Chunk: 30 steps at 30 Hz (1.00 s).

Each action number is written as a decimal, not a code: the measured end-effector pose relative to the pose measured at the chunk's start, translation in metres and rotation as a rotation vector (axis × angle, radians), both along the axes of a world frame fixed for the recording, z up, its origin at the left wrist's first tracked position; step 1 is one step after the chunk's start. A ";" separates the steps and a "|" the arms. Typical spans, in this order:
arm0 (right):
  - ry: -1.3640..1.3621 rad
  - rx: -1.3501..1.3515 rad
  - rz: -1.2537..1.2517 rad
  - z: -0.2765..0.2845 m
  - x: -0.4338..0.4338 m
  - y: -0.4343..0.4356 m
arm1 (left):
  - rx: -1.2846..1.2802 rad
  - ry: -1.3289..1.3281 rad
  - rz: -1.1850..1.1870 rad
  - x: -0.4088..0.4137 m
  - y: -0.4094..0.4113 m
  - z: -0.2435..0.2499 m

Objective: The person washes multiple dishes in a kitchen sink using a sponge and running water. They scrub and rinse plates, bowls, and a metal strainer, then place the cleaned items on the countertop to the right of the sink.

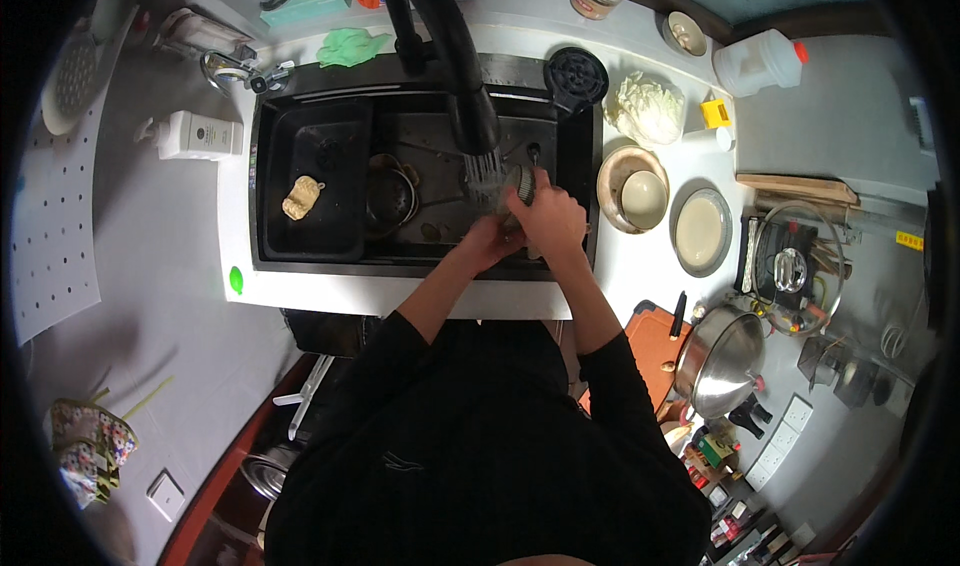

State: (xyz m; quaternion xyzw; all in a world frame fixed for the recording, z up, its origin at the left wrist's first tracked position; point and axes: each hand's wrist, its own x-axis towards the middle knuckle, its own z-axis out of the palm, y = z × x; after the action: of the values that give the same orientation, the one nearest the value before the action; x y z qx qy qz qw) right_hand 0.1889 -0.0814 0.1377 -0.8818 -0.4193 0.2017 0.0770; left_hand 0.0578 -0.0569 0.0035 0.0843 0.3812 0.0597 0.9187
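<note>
Water runs from the black pull-down faucet (474, 119) into the dark sink (517, 134). Just right of the stream, my right hand (551, 213) grips a ridged, rounded object (523, 185), perhaps a scrub brush or small ribbed dish; its kind is unclear. My left hand (491, 242) is lower and close against the right, its fingers curled at something mostly hidden beneath both hands. A dark round strainer or bowl (390, 197) lies in the basin left of the stream. In the black tray at the sink's left lies a yellowish sponge (303, 197).
Right of the sink stand nested bowls (643, 200), a plate (701, 232) and a cabbage (646, 110). An orange cutting board (649, 348), a knife (679, 315) and a steel pot (721, 362) are lower right. A pump bottle (199, 136) and green cloth (350, 46) are at left.
</note>
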 end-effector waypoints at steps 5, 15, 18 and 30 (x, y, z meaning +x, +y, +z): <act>-0.007 0.008 0.025 0.008 0.006 -0.002 | -0.084 -0.077 -0.031 0.005 0.000 -0.007; 0.404 0.281 -0.067 -0.052 0.010 -0.026 | 0.473 0.285 0.181 -0.050 0.058 0.040; 0.407 0.295 -0.063 -0.060 0.019 -0.026 | 0.490 0.370 0.063 -0.062 0.061 0.049; 0.347 0.248 -0.094 -0.061 0.034 -0.039 | 0.354 0.222 -0.031 -0.041 0.048 0.051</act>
State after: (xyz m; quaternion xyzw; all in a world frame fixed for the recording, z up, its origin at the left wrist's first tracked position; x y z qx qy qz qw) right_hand 0.2227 -0.1205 0.0763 -0.8361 -0.3800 0.2934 0.2653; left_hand 0.0167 -0.0085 0.0547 0.2565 0.4622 0.1019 0.8427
